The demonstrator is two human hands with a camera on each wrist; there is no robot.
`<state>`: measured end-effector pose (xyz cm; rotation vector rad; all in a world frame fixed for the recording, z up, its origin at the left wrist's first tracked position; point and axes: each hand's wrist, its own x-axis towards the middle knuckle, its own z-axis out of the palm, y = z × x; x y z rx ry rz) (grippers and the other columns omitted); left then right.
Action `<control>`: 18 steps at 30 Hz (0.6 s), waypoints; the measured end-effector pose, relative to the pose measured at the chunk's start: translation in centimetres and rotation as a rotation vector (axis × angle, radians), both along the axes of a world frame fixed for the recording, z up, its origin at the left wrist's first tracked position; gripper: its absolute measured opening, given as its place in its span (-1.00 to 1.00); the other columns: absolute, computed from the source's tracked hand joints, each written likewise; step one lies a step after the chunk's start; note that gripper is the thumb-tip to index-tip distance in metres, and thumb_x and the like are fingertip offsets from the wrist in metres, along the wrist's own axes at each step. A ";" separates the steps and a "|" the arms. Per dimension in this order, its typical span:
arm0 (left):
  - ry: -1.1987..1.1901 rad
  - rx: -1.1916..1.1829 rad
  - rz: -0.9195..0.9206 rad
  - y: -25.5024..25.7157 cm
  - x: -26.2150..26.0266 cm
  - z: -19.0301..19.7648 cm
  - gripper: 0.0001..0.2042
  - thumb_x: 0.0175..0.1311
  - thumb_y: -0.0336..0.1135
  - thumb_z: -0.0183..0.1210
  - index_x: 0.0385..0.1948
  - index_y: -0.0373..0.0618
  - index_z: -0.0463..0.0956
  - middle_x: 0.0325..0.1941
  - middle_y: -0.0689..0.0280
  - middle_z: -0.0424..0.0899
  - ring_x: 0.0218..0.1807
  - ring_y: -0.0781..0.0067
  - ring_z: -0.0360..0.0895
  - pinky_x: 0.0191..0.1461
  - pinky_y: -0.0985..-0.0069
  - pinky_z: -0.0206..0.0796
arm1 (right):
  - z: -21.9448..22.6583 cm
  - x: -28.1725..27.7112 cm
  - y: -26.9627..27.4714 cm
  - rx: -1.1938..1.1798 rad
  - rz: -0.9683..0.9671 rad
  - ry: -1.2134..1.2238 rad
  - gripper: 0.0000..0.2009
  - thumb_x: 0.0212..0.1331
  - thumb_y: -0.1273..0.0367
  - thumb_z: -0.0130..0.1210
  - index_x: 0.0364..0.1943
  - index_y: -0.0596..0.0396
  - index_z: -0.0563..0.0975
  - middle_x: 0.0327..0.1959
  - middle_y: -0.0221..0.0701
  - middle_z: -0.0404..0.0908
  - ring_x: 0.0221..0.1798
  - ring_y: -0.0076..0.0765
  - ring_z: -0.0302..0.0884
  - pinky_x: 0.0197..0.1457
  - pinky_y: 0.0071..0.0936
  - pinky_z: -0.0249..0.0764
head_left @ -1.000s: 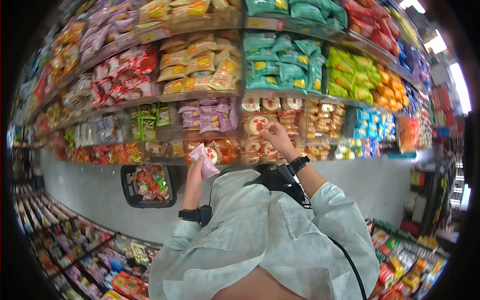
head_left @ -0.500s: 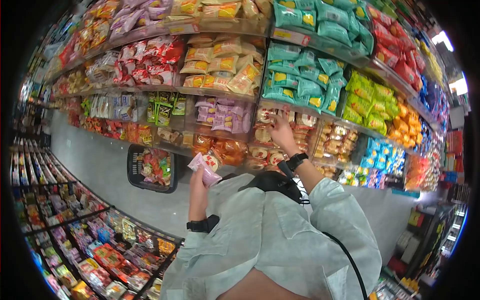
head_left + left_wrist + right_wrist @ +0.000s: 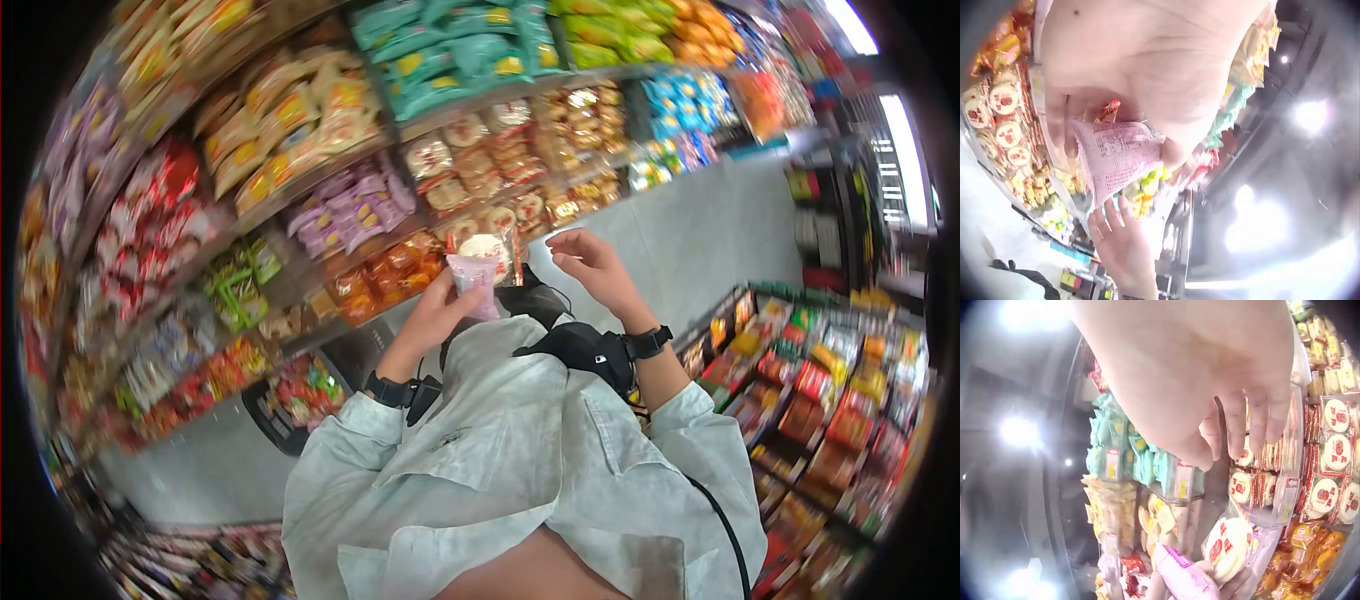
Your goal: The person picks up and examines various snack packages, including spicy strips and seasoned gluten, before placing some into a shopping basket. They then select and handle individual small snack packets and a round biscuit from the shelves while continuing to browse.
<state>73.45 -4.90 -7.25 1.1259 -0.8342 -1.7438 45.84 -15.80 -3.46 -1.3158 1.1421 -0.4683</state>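
Observation:
My left hand [image 3: 432, 318] grips a pale pink snack packet [image 3: 474, 282], its thumb against the side and printed text showing in the left wrist view. With it the same hand holds a clear-wrapped round rice cracker packet [image 3: 1230, 545], which stands behind the pink one in the head view. To the right, apart from both packets, my right hand [image 3: 602, 275] hovers with nothing in it, its fingers loosely bent. Beyond the hands, more rice cracker packets [image 3: 512, 212] lie in clear shelf bins.
Tiered shelves hold purple packets [image 3: 352, 212], teal packets [image 3: 460, 60] and orange-wrapped snacks [image 3: 395, 272]. A black basket [image 3: 268, 425] with assorted packets sits on the floor at the left. Another display [image 3: 810, 400] of boxes and packets stands at the right.
My right hand has drawn back from the rice cracker bins towards my body, empty. The left hand, still holding both packets, has moved right and nearer to it. The head view has turned.

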 end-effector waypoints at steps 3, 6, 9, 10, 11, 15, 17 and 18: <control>0.002 -0.137 -0.183 -2.0 -2.3 2.1 -0.52 0.43 -0.27 0.25 0.31 -0.24 0.40 0.20 0.31 0.58 0.23 0.51 0.49 0.34 0.42 0.33 | 3.4 -1.9 3.6 0.044 -0.077 -0.085 -0.65 0.42 0.42 0.17 0.24 0.13 0.47 0.20 -0.39 0.59 0.27 -0.41 0.51 0.37 -0.38 0.42; 0.032 -0.262 -0.328 -2.6 -5.2 4.1 -0.48 0.39 -0.29 0.26 0.33 -0.24 0.35 0.27 0.27 0.55 0.29 0.46 0.48 0.38 0.36 0.31 | 4.0 -3.2 6.5 0.070 -0.192 -0.215 -0.56 0.43 0.41 0.17 0.33 0.19 0.40 0.24 -0.38 0.57 0.27 -0.45 0.51 0.41 -0.39 0.39; 0.099 -0.207 -0.363 -1.1 -8.9 3.7 -0.48 0.39 -0.31 0.27 0.34 -0.24 0.35 0.28 0.27 0.54 0.30 0.45 0.47 0.39 0.35 0.30 | 3.5 -4.6 9.2 -0.014 -0.331 -0.293 -0.60 0.41 0.41 0.19 0.27 0.23 0.44 0.14 -0.42 0.61 0.14 -0.58 0.55 0.20 -0.55 0.49; 0.084 -0.217 -0.354 -0.3 -10.1 3.7 -0.46 0.39 -0.33 0.26 0.35 -0.25 0.32 0.27 0.26 0.54 0.30 0.44 0.46 0.41 0.35 0.28 | 3.4 -5.4 10.3 -0.017 -0.363 -0.284 -0.60 0.41 0.42 0.20 0.27 0.23 0.45 0.13 -0.43 0.62 0.13 -0.59 0.55 0.20 -0.55 0.49; 0.083 -0.200 -0.376 0.5 -10.9 3.8 -0.46 0.39 -0.34 0.25 0.36 -0.26 0.31 0.27 0.25 0.53 0.30 0.43 0.46 0.40 0.35 0.29 | 3.3 -6.2 11.3 -0.021 -0.393 -0.275 -0.59 0.40 0.42 0.20 0.27 0.22 0.45 0.11 -0.44 0.63 0.12 -0.60 0.55 0.20 -0.55 0.49; 0.025 -0.191 -0.447 4.4 -13.9 4.1 -0.47 0.42 -0.35 0.21 0.37 -0.30 0.28 0.27 0.20 0.53 0.28 0.40 0.50 0.35 0.35 0.36 | 2.9 -9.7 16.4 -0.041 -0.481 -0.329 -0.62 0.39 0.41 0.21 0.24 0.23 0.49 0.07 -0.45 0.66 0.11 -0.62 0.55 0.23 -0.54 0.47; 0.041 -0.165 -0.461 6.6 -15.4 4.2 -0.49 0.44 -0.36 0.19 0.36 -0.31 0.28 0.26 0.18 0.54 0.25 0.38 0.53 0.32 0.34 0.40 | 2.9 -11.9 19.2 -0.033 -0.506 -0.322 -0.63 0.40 0.39 0.21 0.22 0.23 0.51 0.05 -0.46 0.66 0.12 -0.62 0.55 0.24 -0.53 0.46; 0.082 -0.125 -0.462 7.7 -16.2 4.2 -0.50 0.45 -0.36 0.18 0.36 -0.31 0.28 0.25 0.18 0.55 0.23 0.37 0.55 0.30 0.34 0.42 | 2.7 -13.0 20.9 -0.021 -0.518 -0.319 -0.64 0.40 0.38 0.20 0.21 0.24 0.52 0.05 -0.46 0.67 0.12 -0.61 0.55 0.24 -0.52 0.46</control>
